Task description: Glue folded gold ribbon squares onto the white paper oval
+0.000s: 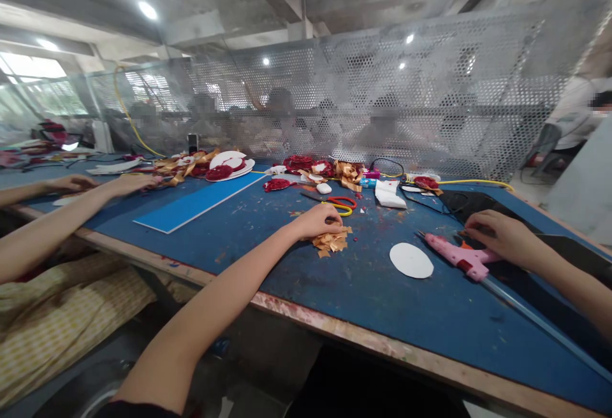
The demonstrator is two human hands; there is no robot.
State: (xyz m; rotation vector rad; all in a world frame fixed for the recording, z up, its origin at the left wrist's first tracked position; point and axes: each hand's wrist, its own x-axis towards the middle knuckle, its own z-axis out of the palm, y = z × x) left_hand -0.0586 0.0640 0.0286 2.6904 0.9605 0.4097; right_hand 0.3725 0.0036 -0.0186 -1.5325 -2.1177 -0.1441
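Note:
My left hand [321, 220] is over a small heap of cut gold ribbon pieces [331, 243], its fingers curled and pinching among them. Just behind it lie scissors [345, 204] with red and yellow handles. My right hand [500, 234] has its fingers drawn together beside a pink glue gun [454, 253]. What its fingertips hold, if anything, is too small to make out. The glue gun lies on its side with its nozzle toward the left, and a long clear glue stick [535, 322] sticks out of its back. Between the hands a white round disc [411, 260] lies flat.
A blue board [201, 204] lies to the left. Dark red and gold ribbon scraps [306, 164], white discs [234, 166] and a yellow cable [473, 182] line the back below a perforated metal screen [335, 99]. At the left, a co-worker's arms [62, 220] reach over the table.

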